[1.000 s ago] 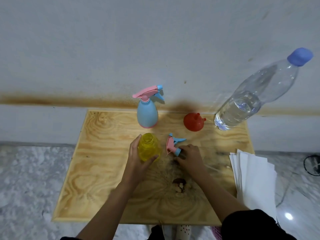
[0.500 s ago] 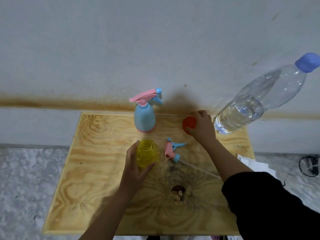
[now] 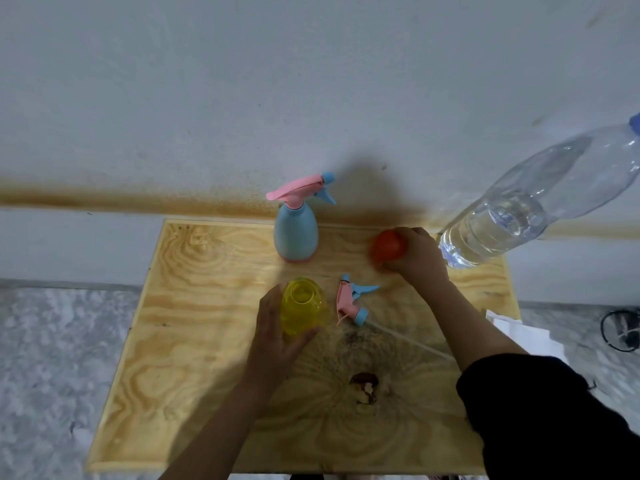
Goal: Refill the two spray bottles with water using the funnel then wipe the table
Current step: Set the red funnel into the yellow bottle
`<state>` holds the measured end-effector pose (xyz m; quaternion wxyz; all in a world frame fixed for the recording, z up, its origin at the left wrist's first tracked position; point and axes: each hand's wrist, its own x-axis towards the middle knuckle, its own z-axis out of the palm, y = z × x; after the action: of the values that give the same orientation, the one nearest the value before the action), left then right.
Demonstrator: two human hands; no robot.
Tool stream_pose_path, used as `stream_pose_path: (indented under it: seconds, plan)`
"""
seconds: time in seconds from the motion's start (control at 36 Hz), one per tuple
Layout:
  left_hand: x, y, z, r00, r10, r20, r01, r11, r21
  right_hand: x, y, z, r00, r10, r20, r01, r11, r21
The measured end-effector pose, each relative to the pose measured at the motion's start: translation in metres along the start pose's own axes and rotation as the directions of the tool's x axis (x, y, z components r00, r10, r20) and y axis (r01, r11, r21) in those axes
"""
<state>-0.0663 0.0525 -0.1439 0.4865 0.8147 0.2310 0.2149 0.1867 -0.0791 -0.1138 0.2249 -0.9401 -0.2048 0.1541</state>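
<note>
My left hand (image 3: 273, 337) is wrapped around the yellow spray bottle (image 3: 302, 304), which stands upright with its neck uncovered near the middle of the wooden table (image 3: 194, 341). Its pink and blue spray head (image 3: 351, 301) lies on the table just to the right, with its thin tube trailing right. My right hand (image 3: 417, 258) grips the red funnel (image 3: 386, 249) at the back right. The blue spray bottle (image 3: 295, 233) stands at the back with its pink trigger head on. A big clear water bottle (image 3: 526, 206) with a blue cap stands at the back right corner.
White paper sheets (image 3: 516, 332) show past the table's right edge, partly behind my right sleeve. A dark knot hole (image 3: 363, 386) marks the wood near the front. The wall runs right behind the table. A black cable (image 3: 620, 330) lies on the marble floor at right.
My right hand left the spray head lying on the table, reached to the back right and closed on the red funnel. My left hand stayed on the yellow bottle.
</note>
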Motion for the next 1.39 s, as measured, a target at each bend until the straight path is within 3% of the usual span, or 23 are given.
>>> stream_pose_path:
  seconds: [0.17, 0.31, 0.39, 0.5, 0.67, 0.92, 1.17, 1.39]
  plan:
    - [0.0, -0.003, 0.0, 1.0, -0.009, 0.012, 0.009, 1.0, 0.012, -0.031, 0.002, 0.006, 0.983, 0.124, -0.136, -0.052, 0.896, 0.441]
    - [0.0, 0.003, -0.001, 0.998, -0.049, 0.028, 0.049, 0.999, -0.009, -0.055, -0.009, 0.005, 0.972, 0.187, -0.142, -0.027, 0.688, 0.725]
    - [0.0, 0.005, -0.002, 0.999, -0.04, 0.036, 0.04, 0.999, -0.015, -0.064, -0.02, 0.005, 0.978, 0.169, -0.122, 0.021, 0.505, 0.863]
    - [0.001, 0.007, -0.003, 0.998, -0.032, 0.048, 0.032, 0.999, -0.02, -0.076, -0.039, -0.001, 0.987, 0.108, -0.118, 0.074, 0.345, 0.936]
    - [0.002, 0.009, -0.006, 0.998, -0.024, 0.059, 0.024, 1.0, 0.005, -0.086, -0.053, -0.011, 0.982, 0.022, -0.189, 0.172, 0.319, 0.932]
    - [0.004, 0.018, -0.005, 0.982, -0.175, 0.072, 0.175, 0.985, 0.004, -0.102, -0.06, -0.017, 0.972, -0.009, -0.236, 0.223, 0.369, 0.902]
    - [0.001, 0.028, -0.009, 0.979, -0.191, 0.069, 0.193, 0.981, -0.023, -0.12, -0.079, -0.013, 0.988, -0.064, -0.141, 0.155, 0.331, 0.931]
    - [0.002, 0.042, -0.014, 0.984, -0.164, 0.072, 0.17, 0.981, -0.096, -0.132, -0.114, -0.01, 0.971, -0.21, -0.11, 0.165, 0.265, 0.95]
